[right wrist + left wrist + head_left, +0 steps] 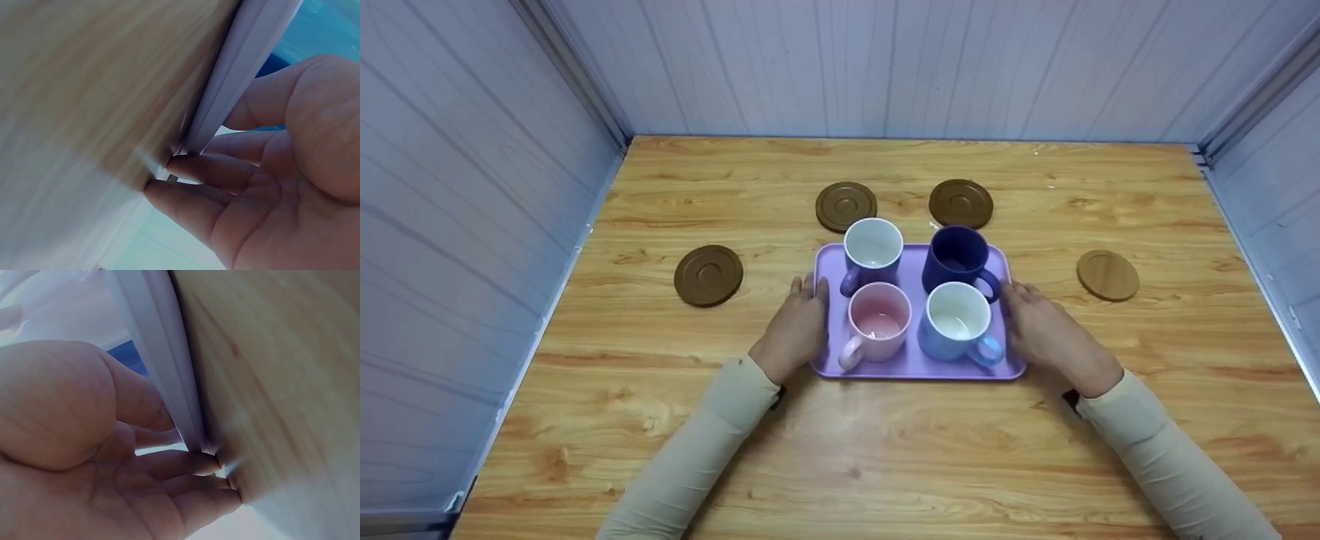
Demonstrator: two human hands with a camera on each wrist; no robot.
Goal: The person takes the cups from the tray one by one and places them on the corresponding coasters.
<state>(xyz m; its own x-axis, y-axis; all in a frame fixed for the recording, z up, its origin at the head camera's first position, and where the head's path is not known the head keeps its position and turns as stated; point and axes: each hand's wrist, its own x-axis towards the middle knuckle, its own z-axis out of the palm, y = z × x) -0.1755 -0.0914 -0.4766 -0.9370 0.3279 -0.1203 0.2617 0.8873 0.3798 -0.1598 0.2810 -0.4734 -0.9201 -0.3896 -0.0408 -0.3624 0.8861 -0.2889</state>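
A lilac rectangular tray (913, 262) lies on the table with several mugs standing upright on it. At its back are a white-lined mug with a purple handle (873, 247) and a navy mug (936, 276). In front stand a pink mug (879, 346) and a white-lined light blue mug (941, 342). My left hand (793, 331) grips the tray's left rim, thumb on the inner side and fingertips low against the outer edge. On the opposite rim, my right hand (1054, 336) holds the tray the same way. Fingertips of both hands reach down to the tabletop in the wrist views.
Two dark brown round coasters (845, 206) (961, 203) lie behind the tray. Another dark coaster (709, 275) is off to the left, and a lighter wooden coaster (1108, 275) to the right. Pale panels (855, 67) wall in the table's back and sides.
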